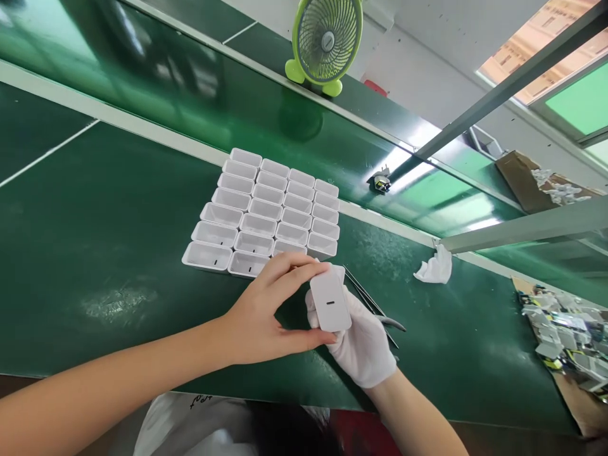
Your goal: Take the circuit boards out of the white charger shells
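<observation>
A white plastic charger housing (331,301) with a small dark slot in its face is held up between my two hands. My bare left hand (259,310) pinches it from the left, fingers at the top edge and thumb at the bottom. Behind and to the right, my right hand (363,348) in a white glove is closed round it. Part of a second white edge shows above the housing; I cannot tell whether it is a separate piece. Just beyond my hands, rows of open white housings (206,255) stand on the green table (156,342), some showing the same slot.
Dark slim tools (363,291) and a grey curved handle (392,323) lie beside my right hand. A crumpled white cloth (436,265) is farther right. Cardboard with many small parts (565,329) sits at the right edge. A green fan (327,41) stands behind, near a small electronic piece (381,182).
</observation>
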`<action>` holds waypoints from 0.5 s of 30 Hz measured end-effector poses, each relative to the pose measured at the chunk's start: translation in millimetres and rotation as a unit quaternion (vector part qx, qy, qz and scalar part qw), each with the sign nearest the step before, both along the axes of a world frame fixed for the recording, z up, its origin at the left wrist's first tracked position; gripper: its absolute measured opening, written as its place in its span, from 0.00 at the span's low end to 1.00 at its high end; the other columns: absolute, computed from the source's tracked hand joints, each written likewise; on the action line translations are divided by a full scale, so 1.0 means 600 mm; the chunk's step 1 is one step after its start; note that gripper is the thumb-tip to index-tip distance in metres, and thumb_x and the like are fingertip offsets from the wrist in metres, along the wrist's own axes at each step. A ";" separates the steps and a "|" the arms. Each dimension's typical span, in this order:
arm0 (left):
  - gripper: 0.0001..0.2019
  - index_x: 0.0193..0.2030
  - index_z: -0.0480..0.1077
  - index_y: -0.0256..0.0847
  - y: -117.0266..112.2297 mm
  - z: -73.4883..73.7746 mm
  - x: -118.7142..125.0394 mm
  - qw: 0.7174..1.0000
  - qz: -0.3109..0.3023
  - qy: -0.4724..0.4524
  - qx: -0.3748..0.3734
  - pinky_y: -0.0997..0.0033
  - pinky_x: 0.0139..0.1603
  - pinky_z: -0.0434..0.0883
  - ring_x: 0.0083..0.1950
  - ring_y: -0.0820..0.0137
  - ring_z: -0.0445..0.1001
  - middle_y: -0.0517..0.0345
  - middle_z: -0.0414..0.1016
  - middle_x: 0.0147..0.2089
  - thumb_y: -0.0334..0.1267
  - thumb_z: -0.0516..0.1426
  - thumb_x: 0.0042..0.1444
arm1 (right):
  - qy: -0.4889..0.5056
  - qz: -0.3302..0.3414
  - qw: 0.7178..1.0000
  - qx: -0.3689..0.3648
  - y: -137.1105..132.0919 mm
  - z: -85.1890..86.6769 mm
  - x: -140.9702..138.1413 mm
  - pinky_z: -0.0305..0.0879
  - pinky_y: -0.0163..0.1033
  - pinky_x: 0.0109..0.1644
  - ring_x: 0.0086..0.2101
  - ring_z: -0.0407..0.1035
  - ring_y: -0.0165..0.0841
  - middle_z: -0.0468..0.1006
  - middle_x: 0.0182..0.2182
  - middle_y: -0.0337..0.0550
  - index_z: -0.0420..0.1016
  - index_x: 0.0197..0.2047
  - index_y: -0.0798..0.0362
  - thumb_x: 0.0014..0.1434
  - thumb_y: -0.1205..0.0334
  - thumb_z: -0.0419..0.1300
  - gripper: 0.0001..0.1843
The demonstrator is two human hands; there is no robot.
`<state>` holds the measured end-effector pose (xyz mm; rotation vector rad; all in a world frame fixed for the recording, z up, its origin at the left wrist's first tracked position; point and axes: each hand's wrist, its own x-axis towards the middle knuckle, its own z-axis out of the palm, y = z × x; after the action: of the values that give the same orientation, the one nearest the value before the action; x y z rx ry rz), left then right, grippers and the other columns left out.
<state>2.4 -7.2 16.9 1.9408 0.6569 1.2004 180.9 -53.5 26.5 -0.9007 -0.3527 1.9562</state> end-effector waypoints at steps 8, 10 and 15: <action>0.37 0.66 0.64 0.49 0.002 0.001 0.000 0.999 -0.010 0.026 -0.035 0.59 0.56 0.74 0.56 0.58 0.72 0.48 0.69 0.56 0.44 0.71 0.51 | 0.030 0.000 0.999 -0.013 -0.006 -0.003 0.004 0.73 0.26 0.33 0.35 0.77 0.27 0.78 0.40 0.40 0.72 0.49 0.49 0.64 0.54 0.63 0.12; 0.37 0.66 0.63 0.49 0.002 0.003 0.001 0.999 -0.013 0.032 -0.037 0.59 0.57 0.74 0.57 0.58 0.71 0.48 0.68 0.57 0.43 0.71 0.51 | 0.016 -0.002 1.000 -0.007 -0.005 -0.005 0.004 0.71 0.25 0.29 0.35 0.76 0.27 0.78 0.40 0.40 0.72 0.50 0.49 0.64 0.54 0.62 0.13; 0.37 0.66 0.63 0.46 0.000 0.001 -0.001 0.999 -0.012 0.032 -0.032 0.61 0.59 0.72 0.58 0.58 0.70 0.47 0.67 0.59 0.43 0.70 0.51 | -0.106 0.029 0.993 0.042 -0.009 0.001 0.010 0.71 0.32 0.27 0.33 0.75 0.31 0.76 0.41 0.42 0.69 0.55 0.46 0.67 0.47 0.56 0.17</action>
<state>1.6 -7.3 17.7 1.9350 0.6951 1.0928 186.9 -58.7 27.2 -1.0558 -0.5858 1.8875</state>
